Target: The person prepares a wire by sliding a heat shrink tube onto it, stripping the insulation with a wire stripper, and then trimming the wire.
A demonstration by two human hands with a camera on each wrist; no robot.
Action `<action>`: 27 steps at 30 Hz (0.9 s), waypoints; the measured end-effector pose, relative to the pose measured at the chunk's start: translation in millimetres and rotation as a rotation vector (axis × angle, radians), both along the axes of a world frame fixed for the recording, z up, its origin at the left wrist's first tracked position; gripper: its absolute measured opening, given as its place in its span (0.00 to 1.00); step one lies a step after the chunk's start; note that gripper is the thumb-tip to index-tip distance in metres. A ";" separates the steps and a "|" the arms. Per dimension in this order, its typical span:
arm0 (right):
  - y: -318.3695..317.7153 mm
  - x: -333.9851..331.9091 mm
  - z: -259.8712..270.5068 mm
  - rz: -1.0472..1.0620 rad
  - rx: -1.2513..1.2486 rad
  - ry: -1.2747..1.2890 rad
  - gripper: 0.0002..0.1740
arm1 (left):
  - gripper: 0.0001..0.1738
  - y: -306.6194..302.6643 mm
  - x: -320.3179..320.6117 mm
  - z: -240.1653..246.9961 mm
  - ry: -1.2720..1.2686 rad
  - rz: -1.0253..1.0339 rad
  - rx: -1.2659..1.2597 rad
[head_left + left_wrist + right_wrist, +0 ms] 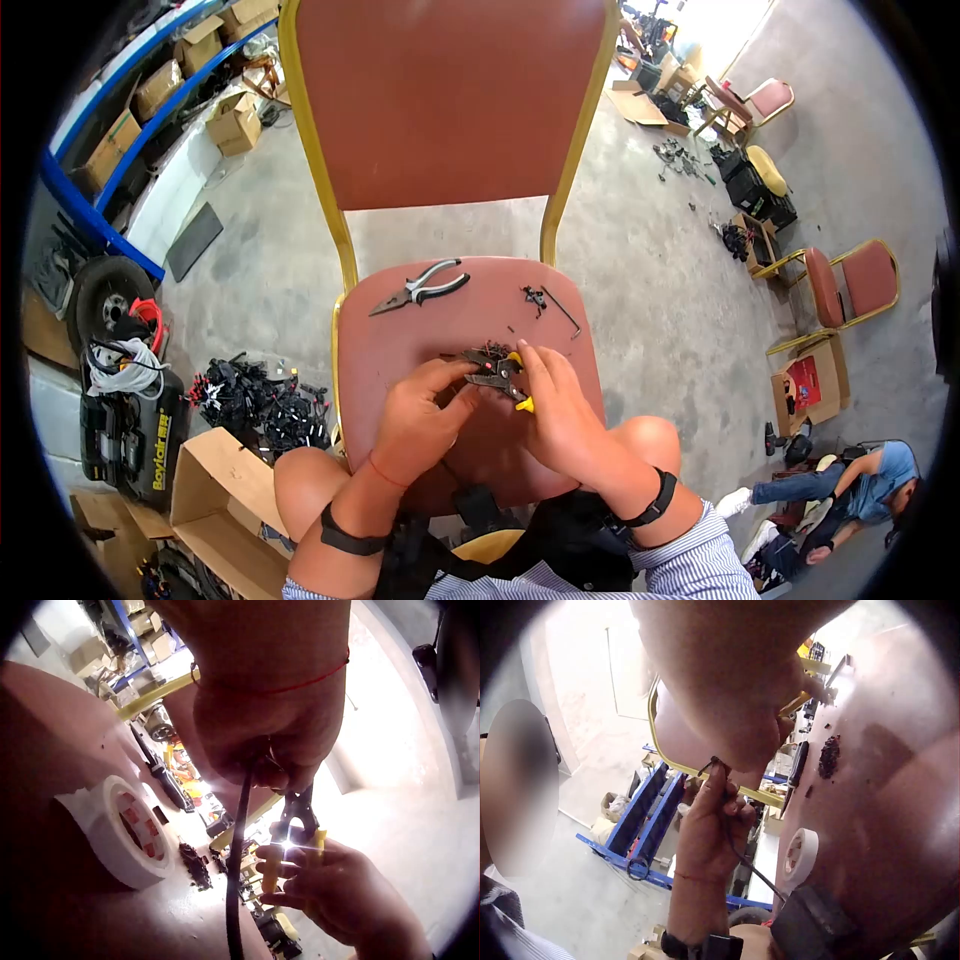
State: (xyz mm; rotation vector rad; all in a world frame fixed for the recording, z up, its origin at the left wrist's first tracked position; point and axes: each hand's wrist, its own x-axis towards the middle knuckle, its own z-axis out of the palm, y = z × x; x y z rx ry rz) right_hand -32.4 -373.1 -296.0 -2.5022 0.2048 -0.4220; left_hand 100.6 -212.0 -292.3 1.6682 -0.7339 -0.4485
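My left hand [425, 410] pinches the end of a thin black cable [237, 870], which hangs down over the chair seat [380, 350]. Yellow-handled wire strippers [495, 375] are gripped in my right hand [562, 410], with their dark jaws at my left fingertips. The cable end is mostly hidden behind the fingers in the left wrist view. A pile of small black scraps [829, 757] lies on the seat just beyond the tool. Near my left hand, a roll of white tape [131, 832] stands out in the left wrist view.
Grey-handled pliers [420, 288] lie at the back of the seat, left of small black parts [533, 298] and a hex key [562, 312]. The chair's backrest [450, 100] rises behind. An opened cardboard box [225, 500] and a black heap [265, 405] sit on the floor at left.
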 end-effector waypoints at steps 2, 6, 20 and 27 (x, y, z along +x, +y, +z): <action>-2.2 0.0 -1.7 0.004 -0.017 0.009 0.45 | 0.14 -1.0 -0.5 1.0 0.000 0.003 -0.004; -4.0 -1.2 -0.3 0.011 -0.052 0.047 0.46 | 0.13 -0.1 -1.3 4.5 0.019 -0.002 0.041; -3.8 -0.1 -3.6 0.047 0.159 0.152 0.45 | 0.10 1.5 -0.2 3.4 -0.116 -0.031 0.104; -4.5 -0.6 -1.6 0.063 0.122 0.204 0.46 | 0.12 5.1 4.4 6.1 0.066 -0.079 0.126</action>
